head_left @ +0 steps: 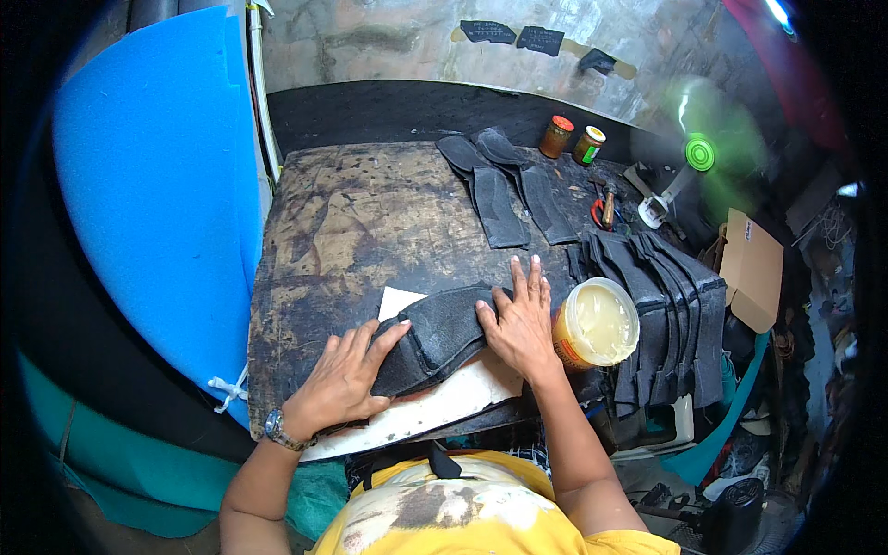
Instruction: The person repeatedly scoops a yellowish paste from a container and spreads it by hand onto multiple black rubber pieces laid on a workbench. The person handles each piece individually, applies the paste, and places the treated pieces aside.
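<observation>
Two flat palms on one piece here. Under both sits the scuffed tabletop (351,231), then a white board (444,402) beneath the fingers. The dark folded fabric piece (435,338) lies between them: left hand (347,379) open, pressing its near edge, right hand (520,324) spread flat on its far end. Looks light, floppy, slightly grippy, so I'd pinch it along the folded edge. An open glue tub (597,324) touches the right hand's outer side.

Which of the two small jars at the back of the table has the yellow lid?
The right jar, nearer the green fan. Its neighbour, the left jar, has an orange-red lid.
</observation>
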`<state>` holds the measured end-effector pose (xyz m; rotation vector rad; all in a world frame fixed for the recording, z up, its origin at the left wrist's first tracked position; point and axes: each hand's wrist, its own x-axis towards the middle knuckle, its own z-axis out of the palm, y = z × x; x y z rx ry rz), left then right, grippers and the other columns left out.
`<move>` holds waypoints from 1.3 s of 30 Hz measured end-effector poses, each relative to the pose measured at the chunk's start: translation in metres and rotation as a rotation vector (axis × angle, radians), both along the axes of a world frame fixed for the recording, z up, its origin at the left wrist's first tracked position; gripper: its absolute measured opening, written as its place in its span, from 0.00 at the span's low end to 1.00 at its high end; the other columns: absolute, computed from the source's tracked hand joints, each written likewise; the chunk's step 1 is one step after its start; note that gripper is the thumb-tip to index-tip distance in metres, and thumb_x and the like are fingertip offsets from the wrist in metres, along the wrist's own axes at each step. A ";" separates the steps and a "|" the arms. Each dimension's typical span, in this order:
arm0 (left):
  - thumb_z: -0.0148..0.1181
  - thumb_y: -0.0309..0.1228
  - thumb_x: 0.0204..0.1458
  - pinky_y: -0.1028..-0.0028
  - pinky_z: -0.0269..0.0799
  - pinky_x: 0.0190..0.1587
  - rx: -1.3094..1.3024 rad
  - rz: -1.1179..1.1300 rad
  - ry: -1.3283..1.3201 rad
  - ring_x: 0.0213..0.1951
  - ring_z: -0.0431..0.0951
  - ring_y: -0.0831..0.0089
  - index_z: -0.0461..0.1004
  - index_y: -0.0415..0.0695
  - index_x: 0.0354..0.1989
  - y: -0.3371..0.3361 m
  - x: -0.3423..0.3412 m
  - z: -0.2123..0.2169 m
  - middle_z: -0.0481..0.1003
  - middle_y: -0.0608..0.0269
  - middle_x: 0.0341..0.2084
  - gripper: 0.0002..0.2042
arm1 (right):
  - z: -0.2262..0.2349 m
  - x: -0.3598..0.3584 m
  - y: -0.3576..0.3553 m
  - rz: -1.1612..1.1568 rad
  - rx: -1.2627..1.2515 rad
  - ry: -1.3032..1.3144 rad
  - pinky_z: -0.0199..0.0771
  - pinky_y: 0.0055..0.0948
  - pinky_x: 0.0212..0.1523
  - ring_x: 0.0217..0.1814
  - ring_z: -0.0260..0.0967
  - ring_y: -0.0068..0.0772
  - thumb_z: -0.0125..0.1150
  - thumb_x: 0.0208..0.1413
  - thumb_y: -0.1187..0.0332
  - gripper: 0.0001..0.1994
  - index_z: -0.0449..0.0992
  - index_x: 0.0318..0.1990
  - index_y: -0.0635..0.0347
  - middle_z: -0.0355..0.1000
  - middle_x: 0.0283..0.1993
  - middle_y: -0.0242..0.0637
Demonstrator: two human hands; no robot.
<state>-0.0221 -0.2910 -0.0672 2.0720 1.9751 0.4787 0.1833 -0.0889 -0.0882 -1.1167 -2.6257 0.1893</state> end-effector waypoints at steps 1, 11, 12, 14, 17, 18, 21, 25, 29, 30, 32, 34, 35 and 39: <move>0.72 0.39 0.41 0.53 0.62 0.53 -0.004 -0.003 -0.018 0.56 0.66 0.44 0.42 0.57 0.73 0.000 0.000 0.000 0.61 0.38 0.58 0.52 | 0.000 -0.002 0.003 0.005 -0.035 -0.013 0.28 0.61 0.73 0.79 0.25 0.64 0.44 0.63 0.53 0.26 0.76 0.53 0.67 0.44 0.74 0.59; 0.75 0.44 0.36 0.52 0.64 0.54 0.019 0.019 -0.092 0.56 0.66 0.44 0.44 0.53 0.73 0.002 0.001 -0.003 0.61 0.41 0.57 0.55 | 0.011 0.002 0.007 0.032 -0.556 0.287 0.10 0.59 0.71 0.80 0.15 0.57 0.35 0.65 0.53 0.26 0.80 0.53 0.54 0.40 0.77 0.48; 0.75 0.45 0.36 0.53 0.65 0.52 0.042 0.010 -0.110 0.54 0.67 0.45 0.44 0.54 0.73 0.003 0.000 -0.004 0.62 0.42 0.56 0.55 | 0.018 0.004 0.004 0.104 -0.631 0.390 0.12 0.57 0.72 0.80 0.15 0.56 0.35 0.65 0.53 0.26 0.80 0.52 0.54 0.42 0.77 0.48; 0.76 0.44 0.34 0.55 0.66 0.52 0.070 0.005 -0.104 0.54 0.68 0.46 0.45 0.53 0.73 0.004 0.000 -0.004 0.62 0.44 0.55 0.56 | 0.038 0.015 -0.007 0.240 -0.738 0.610 0.14 0.53 0.73 0.80 0.17 0.54 0.36 0.65 0.54 0.26 0.82 0.50 0.55 0.46 0.76 0.47; 0.76 0.41 0.33 0.56 0.67 0.54 0.112 0.004 -0.102 0.54 0.68 0.46 0.44 0.52 0.73 0.008 -0.001 -0.001 0.62 0.44 0.55 0.57 | 0.070 0.042 -0.029 0.254 -0.506 0.831 0.21 0.46 0.75 0.81 0.23 0.46 0.36 0.65 0.53 0.28 0.82 0.47 0.63 0.54 0.72 0.47; 0.76 0.40 0.33 0.56 0.67 0.55 0.148 0.003 -0.116 0.54 0.68 0.46 0.44 0.52 0.73 0.011 0.002 -0.001 0.63 0.44 0.55 0.57 | 0.080 0.057 -0.032 0.242 -0.353 0.813 0.25 0.48 0.75 0.81 0.25 0.45 0.36 0.66 0.53 0.28 0.82 0.47 0.63 0.53 0.73 0.48; 0.76 0.37 0.31 0.56 0.65 0.60 0.193 0.071 -0.233 0.57 0.67 0.44 0.44 0.48 0.72 0.029 0.014 -0.001 0.62 0.43 0.56 0.57 | 0.104 0.094 -0.016 -0.167 -0.116 0.590 0.22 0.47 0.75 0.80 0.29 0.42 0.32 0.68 0.50 0.31 0.80 0.46 0.68 0.56 0.71 0.50; 0.77 0.49 0.33 0.57 0.63 0.63 0.083 0.126 -0.218 0.61 0.63 0.41 0.38 0.42 0.73 0.056 0.030 -0.007 0.61 0.38 0.58 0.62 | 0.101 0.117 0.001 -0.355 -0.015 0.260 0.24 0.51 0.75 0.79 0.35 0.46 0.33 0.70 0.50 0.31 0.82 0.39 0.68 0.56 0.69 0.52; 0.64 0.67 0.40 0.60 0.66 0.60 -0.027 0.089 -0.420 0.58 0.68 0.48 0.48 0.36 0.71 0.071 0.003 -0.006 0.66 0.36 0.54 0.57 | 0.098 0.114 -0.010 -0.345 0.082 0.124 0.26 0.52 0.74 0.77 0.40 0.47 0.35 0.69 0.52 0.30 0.81 0.35 0.69 0.59 0.67 0.52; 0.62 0.62 0.48 0.60 0.67 0.58 0.006 0.115 -0.446 0.57 0.71 0.50 0.58 0.34 0.67 0.075 -0.005 -0.006 0.70 0.39 0.52 0.48 | 0.101 0.112 -0.018 -0.366 0.170 0.126 0.28 0.53 0.74 0.76 0.44 0.48 0.39 0.68 0.55 0.27 0.80 0.37 0.69 0.61 0.64 0.52; 0.59 0.47 0.57 0.67 0.67 0.57 -0.135 0.155 -0.732 0.55 0.73 0.61 0.66 0.36 0.62 0.080 -0.019 -0.010 0.70 0.48 0.57 0.31 | 0.106 0.101 -0.035 -0.425 0.125 -0.024 0.29 0.55 0.73 0.74 0.47 0.51 0.43 0.66 0.59 0.22 0.80 0.37 0.67 0.63 0.61 0.53; 0.63 0.42 0.56 0.72 0.70 0.50 -0.037 0.145 -0.779 0.47 0.74 0.71 0.72 0.39 0.58 0.080 -0.021 -0.020 0.73 0.58 0.46 0.26 | 0.107 0.089 -0.063 -0.212 0.218 -0.113 0.30 0.59 0.72 0.73 0.48 0.54 0.49 0.63 0.62 0.16 0.79 0.39 0.67 0.64 0.59 0.54; 0.64 0.41 0.55 0.72 0.70 0.49 0.033 0.127 -0.801 0.45 0.74 0.71 0.72 0.40 0.58 0.081 -0.020 -0.025 0.73 0.60 0.43 0.25 | 0.106 0.080 -0.075 -0.091 0.321 -0.105 0.28 0.63 0.71 0.73 0.46 0.56 0.54 0.59 0.61 0.14 0.78 0.41 0.64 0.63 0.60 0.53; 0.68 0.39 0.51 0.72 0.70 0.46 0.180 0.097 -0.814 0.42 0.73 0.72 0.74 0.40 0.54 0.082 -0.020 -0.040 0.71 0.61 0.38 0.24 | 0.077 0.037 -0.098 0.218 0.350 0.017 0.14 0.66 0.70 0.79 0.20 0.64 0.61 0.55 0.53 0.26 0.70 0.63 0.34 0.37 0.76 0.55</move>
